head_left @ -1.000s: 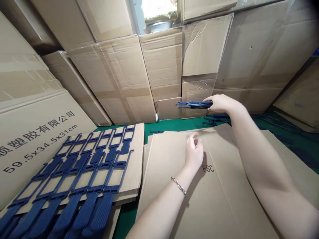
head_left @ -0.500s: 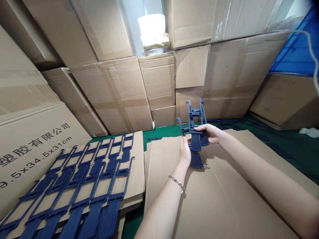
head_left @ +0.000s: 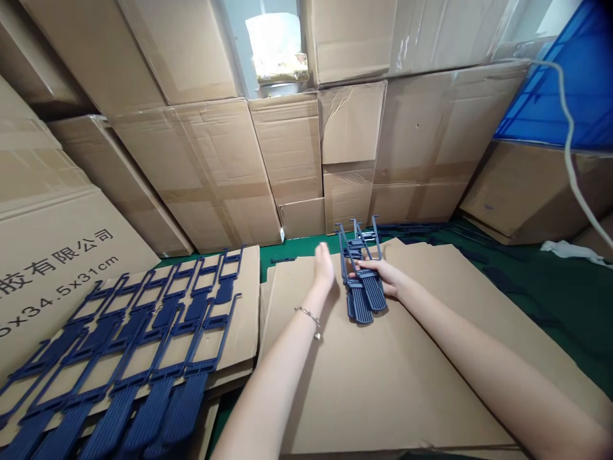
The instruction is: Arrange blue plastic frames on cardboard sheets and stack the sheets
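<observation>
My right hand [head_left: 383, 275] is closed round a small bunch of dark blue plastic frames [head_left: 364, 297], which have ribbed paddle-shaped ends pointing toward me and thin hooked arms pointing away. The bunch is over the flat cardboard [head_left: 354, 370] in the middle. Just left of it, my left hand [head_left: 324, 263] is held up with its fingers extended and nothing in it, apart from the frames. A chain bracelet is round the left wrist. On the cardboard stack at the left, several like blue frames [head_left: 165, 370] lie in two overlapping rows.
Large cardboard boxes [head_left: 211, 172] form a wall behind the work area. A blue crate [head_left: 550, 96] and a white cable [head_left: 569, 140] are at the upper right. More dark blue pieces lie on the green surface [head_left: 541, 287] at the right. A white package [head_left: 278, 51] stands up high.
My left hand has let go of the frames and moved left. The bunch in my right hand has come together and dropped lower. The camera view has shifted slightly right.
</observation>
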{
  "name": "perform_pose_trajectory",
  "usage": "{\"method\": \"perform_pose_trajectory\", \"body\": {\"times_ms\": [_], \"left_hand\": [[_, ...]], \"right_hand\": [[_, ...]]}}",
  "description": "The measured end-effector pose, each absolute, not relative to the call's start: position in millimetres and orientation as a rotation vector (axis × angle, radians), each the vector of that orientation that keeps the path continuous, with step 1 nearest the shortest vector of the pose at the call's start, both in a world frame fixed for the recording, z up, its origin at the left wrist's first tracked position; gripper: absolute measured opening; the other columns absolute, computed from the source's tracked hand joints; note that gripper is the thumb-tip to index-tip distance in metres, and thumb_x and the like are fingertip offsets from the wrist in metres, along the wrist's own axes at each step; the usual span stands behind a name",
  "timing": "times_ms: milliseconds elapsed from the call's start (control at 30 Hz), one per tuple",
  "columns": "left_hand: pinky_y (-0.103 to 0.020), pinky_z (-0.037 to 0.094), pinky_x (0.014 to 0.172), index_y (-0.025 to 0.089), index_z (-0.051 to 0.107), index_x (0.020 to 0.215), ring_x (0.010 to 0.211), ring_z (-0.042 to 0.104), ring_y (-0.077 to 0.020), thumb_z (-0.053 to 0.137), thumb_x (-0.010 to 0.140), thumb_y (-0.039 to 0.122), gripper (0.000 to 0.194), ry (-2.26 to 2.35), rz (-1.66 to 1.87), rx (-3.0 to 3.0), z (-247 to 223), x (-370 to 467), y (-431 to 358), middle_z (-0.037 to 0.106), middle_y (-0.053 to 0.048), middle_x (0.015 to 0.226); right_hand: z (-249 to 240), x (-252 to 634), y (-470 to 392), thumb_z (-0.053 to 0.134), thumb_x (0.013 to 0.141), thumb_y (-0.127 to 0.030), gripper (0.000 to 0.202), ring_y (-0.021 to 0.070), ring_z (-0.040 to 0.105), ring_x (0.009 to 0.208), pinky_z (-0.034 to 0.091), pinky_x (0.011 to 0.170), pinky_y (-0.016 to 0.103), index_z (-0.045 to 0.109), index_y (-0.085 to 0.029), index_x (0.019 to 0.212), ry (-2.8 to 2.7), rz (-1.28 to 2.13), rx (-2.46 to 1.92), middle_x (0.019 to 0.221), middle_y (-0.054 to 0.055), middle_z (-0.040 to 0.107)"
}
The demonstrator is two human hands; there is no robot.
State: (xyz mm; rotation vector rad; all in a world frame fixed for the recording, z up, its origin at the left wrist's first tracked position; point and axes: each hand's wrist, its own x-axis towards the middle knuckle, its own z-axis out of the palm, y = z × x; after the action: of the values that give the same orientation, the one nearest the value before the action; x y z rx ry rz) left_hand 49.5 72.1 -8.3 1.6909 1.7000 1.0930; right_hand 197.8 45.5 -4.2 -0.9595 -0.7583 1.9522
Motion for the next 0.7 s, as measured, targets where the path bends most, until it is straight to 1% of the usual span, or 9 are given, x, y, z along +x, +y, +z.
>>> {"method": "perform_pose_trajectory", "body": {"times_ms": [67, 133, 200, 267, 367, 467, 600, 700], "left_hand": [[-0.038, 0.036, 0.095, 0.015, 0.036, 0.128, 0.114, 0.044, -0.0186, 0.018, 0.093, 0.036, 0.044, 1.822, 1.054, 1.722, 0, 25, 94, 0.044, -0.011, 0.128], [-0.042, 0.035, 0.095, 0.016, 0.045, 0.120, 0.112, 0.045, -0.0201, 0.033, 0.091, 0.035, 0.037, 1.916, 0.942, 1.795, 8, -3, 115, 0.046, -0.011, 0.125], [-0.044, 0.036, 0.094, 0.015, 0.053, 0.108, 0.110, 0.046, -0.0213, 0.045, 0.087, 0.032, 0.029, 1.999, 0.732, 1.846, 13, -27, 132, 0.049, -0.010, 0.119], [-0.044, 0.038, 0.091, 0.014, 0.056, 0.101, 0.106, 0.048, -0.0210, 0.050, 0.084, 0.030, 0.024, 2.069, 0.511, 1.860, 15, -41, 146, 0.053, -0.009, 0.112], [-0.042, 0.043, 0.085, 0.012, 0.055, 0.101, 0.098, 0.052, -0.0199, 0.052, 0.083, 0.029, 0.025, 2.148, 0.272, 1.860, 15, -46, 161, 0.055, -0.009, 0.105], [-0.038, 0.046, 0.078, 0.012, 0.053, 0.104, 0.091, 0.054, -0.0184, 0.051, 0.084, 0.032, 0.028, 2.194, 0.168, 1.897, 14, -43, 168, 0.055, -0.008, 0.103], [-0.037, 0.046, 0.077, 0.012, 0.054, 0.102, 0.089, 0.055, -0.0178, 0.051, 0.084, 0.033, 0.028, 2.218, 0.154, 2.023, 16, -43, 172, 0.056, -0.008, 0.100], [-0.040, 0.044, 0.082, 0.012, 0.056, 0.099, 0.091, 0.054, -0.0184, 0.051, 0.084, 0.031, 0.025, 2.219, 0.241, 2.163, 24, -41, 175, 0.056, -0.008, 0.099]], "right_hand": [[-7, 198, 46, 0.049, 0.078, -0.012, 0.006, 0.0152, 0.062, 0.065, 0.051, 0.074, 0.037, 0.049, -0.013, 0.072, -0.753, 1.952, -0.934, 0.063, 0.002, 0.059], [-9, 198, 47, 0.051, 0.075, -0.010, 0.004, 0.0138, 0.061, 0.063, 0.051, 0.074, 0.035, 0.050, -0.013, 0.073, -0.757, 1.953, -0.904, 0.064, 0.001, 0.059], [-11, 199, 48, 0.052, 0.074, -0.010, 0.003, 0.0135, 0.060, 0.062, 0.051, 0.073, 0.035, 0.051, -0.013, 0.073, -0.776, 1.970, -0.878, 0.064, 0.001, 0.058], [-12, 199, 49, 0.052, 0.074, -0.010, 0.004, 0.0136, 0.059, 0.060, 0.052, 0.070, 0.034, 0.051, -0.012, 0.071, -0.799, 1.985, -0.854, 0.064, 0.002, 0.058], [-13, 199, 52, 0.051, 0.073, -0.010, 0.005, 0.0136, 0.058, 0.058, 0.051, 0.066, 0.032, 0.052, -0.011, 0.068, -0.821, 1.997, -0.830, 0.061, 0.003, 0.057], [-12, 199, 55, 0.052, 0.073, -0.010, 0.006, 0.0117, 0.057, 0.056, 0.051, 0.064, 0.029, 0.052, -0.011, 0.067, -0.821, 2.001, -0.814, 0.061, 0.003, 0.057], [-10, 199, 56, 0.050, 0.074, -0.008, 0.008, 0.0116, 0.056, 0.055, 0.051, 0.060, 0.028, 0.053, -0.010, 0.066, -0.802, 2.033, -0.820, 0.060, 0.004, 0.056], [-8, 200, 57, 0.048, 0.074, -0.005, 0.009, 0.0112, 0.056, 0.054, 0.051, 0.056, 0.025, 0.053, -0.009, 0.066, -0.788, 2.052, -0.828, 0.060, 0.004, 0.056]]}}
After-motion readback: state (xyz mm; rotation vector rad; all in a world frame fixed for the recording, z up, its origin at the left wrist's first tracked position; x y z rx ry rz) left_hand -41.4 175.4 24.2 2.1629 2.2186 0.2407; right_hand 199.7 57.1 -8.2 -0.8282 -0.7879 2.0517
